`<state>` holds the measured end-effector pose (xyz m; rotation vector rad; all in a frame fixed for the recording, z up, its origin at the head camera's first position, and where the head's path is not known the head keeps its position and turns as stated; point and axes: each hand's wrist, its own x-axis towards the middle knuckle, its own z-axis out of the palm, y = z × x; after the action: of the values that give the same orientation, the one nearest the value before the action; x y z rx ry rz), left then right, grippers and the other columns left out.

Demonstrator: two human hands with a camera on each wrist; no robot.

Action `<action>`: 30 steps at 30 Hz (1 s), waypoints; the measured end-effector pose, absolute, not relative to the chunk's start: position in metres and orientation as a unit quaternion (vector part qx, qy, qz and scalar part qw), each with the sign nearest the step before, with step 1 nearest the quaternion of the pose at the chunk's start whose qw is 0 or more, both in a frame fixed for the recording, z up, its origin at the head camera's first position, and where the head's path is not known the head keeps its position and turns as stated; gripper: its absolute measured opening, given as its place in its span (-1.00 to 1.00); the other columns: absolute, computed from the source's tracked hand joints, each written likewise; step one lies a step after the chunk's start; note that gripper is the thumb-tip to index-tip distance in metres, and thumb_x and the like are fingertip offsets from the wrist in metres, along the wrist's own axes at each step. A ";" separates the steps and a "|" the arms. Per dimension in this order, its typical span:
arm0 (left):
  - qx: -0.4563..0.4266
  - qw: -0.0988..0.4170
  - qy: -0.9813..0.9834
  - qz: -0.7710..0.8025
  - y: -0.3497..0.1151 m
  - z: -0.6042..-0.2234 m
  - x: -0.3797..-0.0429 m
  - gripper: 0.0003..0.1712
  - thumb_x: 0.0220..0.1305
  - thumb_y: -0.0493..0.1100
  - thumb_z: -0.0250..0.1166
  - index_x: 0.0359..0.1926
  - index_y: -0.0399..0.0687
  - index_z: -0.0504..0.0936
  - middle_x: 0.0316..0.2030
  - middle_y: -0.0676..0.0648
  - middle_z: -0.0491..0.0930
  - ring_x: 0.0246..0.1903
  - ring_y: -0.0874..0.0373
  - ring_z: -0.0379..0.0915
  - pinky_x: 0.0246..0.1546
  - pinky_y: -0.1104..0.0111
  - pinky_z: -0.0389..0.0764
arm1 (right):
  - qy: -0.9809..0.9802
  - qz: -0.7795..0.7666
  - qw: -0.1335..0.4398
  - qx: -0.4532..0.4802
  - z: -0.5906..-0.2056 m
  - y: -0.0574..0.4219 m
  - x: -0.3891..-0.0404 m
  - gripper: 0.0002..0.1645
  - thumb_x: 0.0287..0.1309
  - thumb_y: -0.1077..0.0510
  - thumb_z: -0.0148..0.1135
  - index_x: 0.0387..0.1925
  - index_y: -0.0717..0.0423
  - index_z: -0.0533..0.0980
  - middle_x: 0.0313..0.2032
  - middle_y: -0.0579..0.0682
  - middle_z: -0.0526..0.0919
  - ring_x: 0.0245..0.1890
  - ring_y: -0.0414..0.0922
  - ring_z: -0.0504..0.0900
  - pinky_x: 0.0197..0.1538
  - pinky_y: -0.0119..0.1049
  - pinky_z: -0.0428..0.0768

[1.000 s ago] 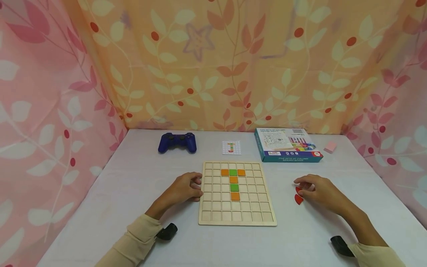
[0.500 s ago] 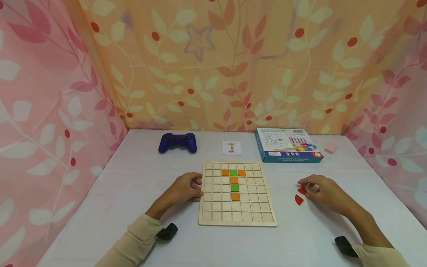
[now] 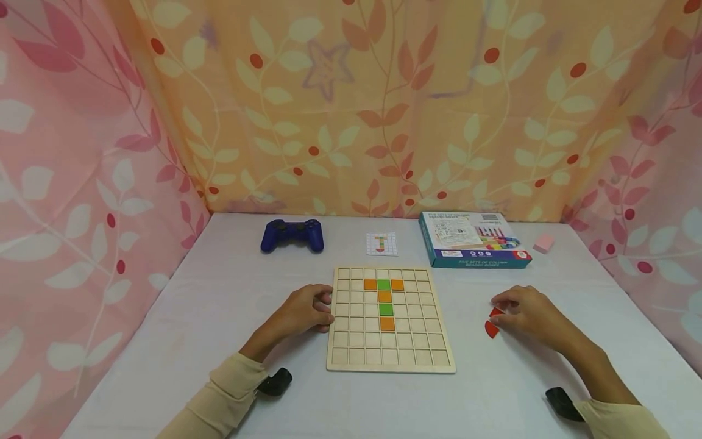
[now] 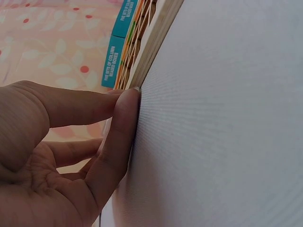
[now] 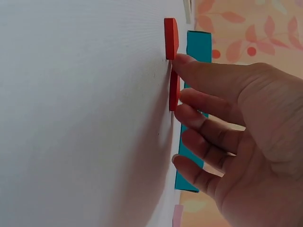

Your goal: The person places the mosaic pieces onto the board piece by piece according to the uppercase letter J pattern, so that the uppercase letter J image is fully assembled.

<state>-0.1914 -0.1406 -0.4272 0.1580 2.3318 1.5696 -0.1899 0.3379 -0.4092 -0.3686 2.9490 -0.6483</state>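
A pale wooden grid board [image 3: 356, 360] lies on the table, with orange tiles [image 3: 385, 297] and green tiles [image 3: 384, 285] set in a T shape. My left hand [image 3: 303, 309] rests its thumb and fingertips against the board's left edge. To the right of the board, my right hand [image 3: 529, 314] pinches a red quarter-round tile [image 5: 174, 90] at table level between thumb and fingers. A second red quarter-round tile [image 3: 491, 329] lies just nearer the person, beside the right thumb tip. In the right wrist view this second tile [image 5: 171, 39] stands above the pinched one.
Behind the board lies a small pattern card [image 3: 381, 244] printed with a coloured figure on a grid. A blue game controller [image 3: 292, 235] is at the back left. A flat teal-edged box [image 3: 474, 239] and a pink block [image 3: 543, 243] stand at the back right.
My right hand shifted right with one red tile, apart from the other, then came slightly back left, so the two tiles sit close together. The left hand and board have stayed put.
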 end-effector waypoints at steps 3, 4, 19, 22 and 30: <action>0.056 0.162 0.816 0.553 -0.140 -0.427 -0.191 -0.21 0.20 -0.52 0.45 0.45 -0.41 0.41 0.09 -0.23 0.55 -0.15 0.11 0.63 -0.26 0.28 0.86 | 0.971 -0.205 0.050 -0.116 -0.410 0.338 -0.191 -0.60 0.16 -0.01 0.59 -0.08 0.17 0.76 -0.22 -0.03 0.68 -0.12 0.00 0.53 -0.15 -0.18 0.63; 0.057 0.162 0.815 0.553 -0.140 -0.427 -0.191 -0.21 0.20 -0.52 0.45 0.45 -0.41 0.41 0.09 -0.23 0.55 -0.15 0.12 0.63 -0.26 0.28 0.86 | 0.971 -0.203 0.051 -0.114 -0.410 0.338 -0.192 -0.63 0.16 0.00 0.59 -0.10 0.16 0.77 -0.23 -0.04 0.67 -0.12 0.00 0.53 -0.16 -0.19 0.62; 0.062 0.158 0.815 0.554 -0.140 -0.428 -0.191 -0.21 0.19 -0.53 0.44 0.44 -0.43 0.42 0.08 -0.23 0.56 -0.15 0.11 0.62 -0.27 0.27 0.86 | 0.955 -0.249 0.037 -0.155 -0.404 0.309 -0.185 -0.66 0.25 -0.03 0.53 -0.02 0.04 0.78 -0.10 -0.09 0.75 0.05 0.04 0.55 -0.01 -0.07 0.76; 0.059 0.157 0.815 0.555 -0.140 -0.428 -0.191 -0.22 0.19 -0.54 0.44 0.44 -0.43 0.42 0.07 -0.22 0.56 -0.16 0.11 0.62 -0.28 0.27 0.86 | 0.952 -0.251 0.045 -0.169 -0.403 0.296 -0.184 -0.69 0.26 -0.02 0.52 -0.01 -0.02 0.77 -0.08 -0.15 0.73 0.04 -0.03 0.54 -0.01 -0.21 0.72; 0.059 0.157 0.815 0.555 -0.140 -0.429 -0.192 -0.22 0.19 -0.53 0.44 0.44 -0.43 0.42 0.08 -0.23 0.56 -0.16 0.11 0.62 -0.28 0.27 0.86 | 0.943 -0.240 0.041 -0.226 -0.400 0.263 -0.184 -0.72 0.26 -0.01 0.52 -0.03 -0.07 0.79 -0.12 -0.27 0.71 0.04 -0.09 0.56 0.08 -0.12 0.71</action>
<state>-0.1917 -0.1403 -0.4289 0.1679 2.3325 1.5879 -0.1836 0.2632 -0.3996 -0.6911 2.8874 -0.7349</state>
